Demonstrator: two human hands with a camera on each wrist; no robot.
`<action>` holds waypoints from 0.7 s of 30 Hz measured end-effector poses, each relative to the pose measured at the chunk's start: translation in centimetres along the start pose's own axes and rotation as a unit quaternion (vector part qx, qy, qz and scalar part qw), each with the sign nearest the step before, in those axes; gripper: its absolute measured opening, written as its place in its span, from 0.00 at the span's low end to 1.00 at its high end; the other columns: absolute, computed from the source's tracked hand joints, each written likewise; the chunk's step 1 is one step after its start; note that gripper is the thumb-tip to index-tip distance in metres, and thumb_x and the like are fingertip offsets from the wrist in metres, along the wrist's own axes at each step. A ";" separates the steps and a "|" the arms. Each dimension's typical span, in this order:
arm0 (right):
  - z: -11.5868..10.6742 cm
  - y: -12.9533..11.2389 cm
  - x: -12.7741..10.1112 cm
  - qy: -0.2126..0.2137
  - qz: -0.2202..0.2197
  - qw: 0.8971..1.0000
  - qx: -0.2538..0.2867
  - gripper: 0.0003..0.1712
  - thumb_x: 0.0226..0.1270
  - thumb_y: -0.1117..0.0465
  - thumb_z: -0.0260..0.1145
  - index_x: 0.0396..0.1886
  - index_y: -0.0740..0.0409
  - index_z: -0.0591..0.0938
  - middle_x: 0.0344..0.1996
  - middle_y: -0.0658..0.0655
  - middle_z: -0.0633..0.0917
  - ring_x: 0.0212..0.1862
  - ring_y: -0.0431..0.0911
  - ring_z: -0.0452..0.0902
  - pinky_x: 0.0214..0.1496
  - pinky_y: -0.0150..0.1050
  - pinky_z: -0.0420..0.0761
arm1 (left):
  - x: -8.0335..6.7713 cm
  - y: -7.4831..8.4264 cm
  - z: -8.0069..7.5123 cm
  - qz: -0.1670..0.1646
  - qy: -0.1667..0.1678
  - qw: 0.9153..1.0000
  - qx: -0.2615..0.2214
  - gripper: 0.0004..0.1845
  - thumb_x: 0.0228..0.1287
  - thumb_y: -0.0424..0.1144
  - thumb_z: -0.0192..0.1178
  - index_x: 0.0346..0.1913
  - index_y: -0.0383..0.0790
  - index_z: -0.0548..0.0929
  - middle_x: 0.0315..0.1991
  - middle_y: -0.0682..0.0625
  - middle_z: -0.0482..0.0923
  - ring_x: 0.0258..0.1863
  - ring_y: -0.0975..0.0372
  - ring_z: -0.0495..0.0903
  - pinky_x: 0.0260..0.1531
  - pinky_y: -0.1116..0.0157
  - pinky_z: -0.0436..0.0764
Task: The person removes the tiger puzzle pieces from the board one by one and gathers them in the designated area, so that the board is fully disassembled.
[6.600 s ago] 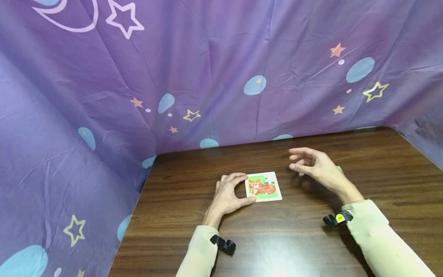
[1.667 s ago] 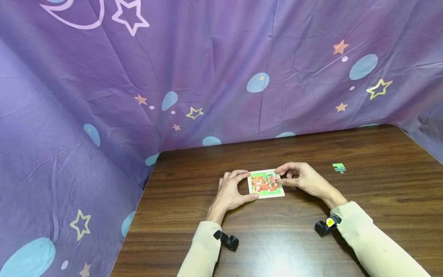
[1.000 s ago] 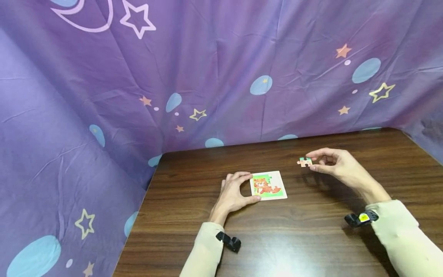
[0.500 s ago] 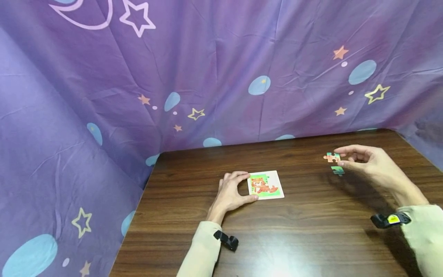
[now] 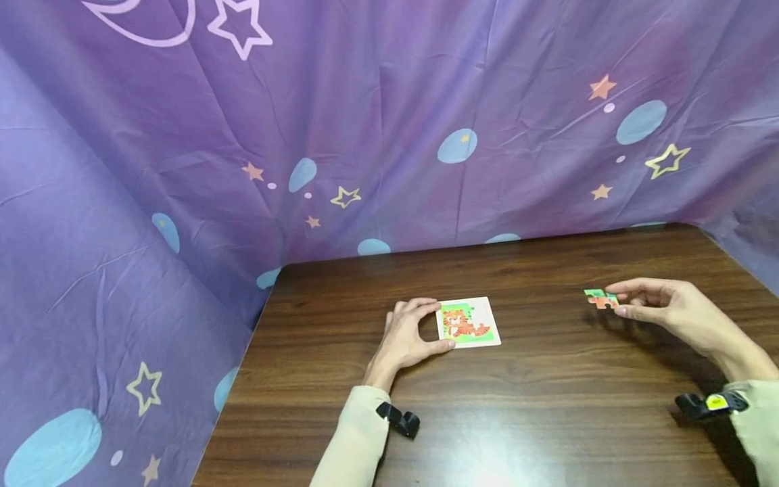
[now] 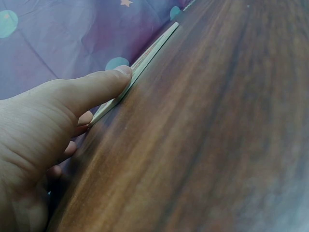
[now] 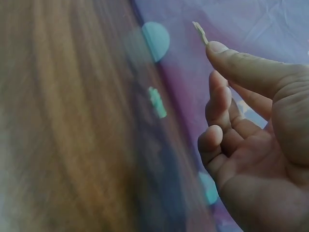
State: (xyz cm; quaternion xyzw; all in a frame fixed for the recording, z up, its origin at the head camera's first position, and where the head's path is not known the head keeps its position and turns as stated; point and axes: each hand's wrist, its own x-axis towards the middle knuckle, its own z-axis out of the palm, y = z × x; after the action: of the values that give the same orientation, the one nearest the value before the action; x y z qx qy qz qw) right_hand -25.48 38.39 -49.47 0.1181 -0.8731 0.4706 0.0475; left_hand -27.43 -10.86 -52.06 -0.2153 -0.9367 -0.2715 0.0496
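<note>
An orange puzzle piece is pinched at the fingertips of the right hand, beside a green piece. The puzzle board (flat on the table) is clasped at its left edge between thumb and curled fingers of the left hand.

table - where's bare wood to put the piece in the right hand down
Bare wood lies between the puzzle board and the right hand, across the near table edge, and behind the board toward the purple cloth. It is crowded by the green piece under the held piece, and where the left hand holds the board.

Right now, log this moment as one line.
left hand: steadies puzzle board | right hand: pinches orange piece | green piece: on table
</note>
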 end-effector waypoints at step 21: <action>0.4 3.3 -1.4 -0.014 -0.073 0.993 -0.096 0.20 0.71 0.65 0.80 0.60 0.53 0.92 0.45 0.52 0.85 0.45 0.36 0.77 0.44 0.25 0.74 | 0.1 -0.1 0.0 0.001 -0.004 1.000 -0.005 0.46 0.58 0.61 0.83 0.77 0.50 0.82 0.78 0.56 0.76 0.73 0.55 0.72 0.69 0.49 0.70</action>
State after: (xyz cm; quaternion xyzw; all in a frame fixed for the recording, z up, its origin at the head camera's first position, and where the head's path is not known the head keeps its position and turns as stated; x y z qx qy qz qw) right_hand -24.94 40.02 -52.64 0.1825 -0.9037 0.3787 0.0808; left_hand -27.55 -10.90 -52.04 -0.2179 -0.9353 -0.2752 0.0451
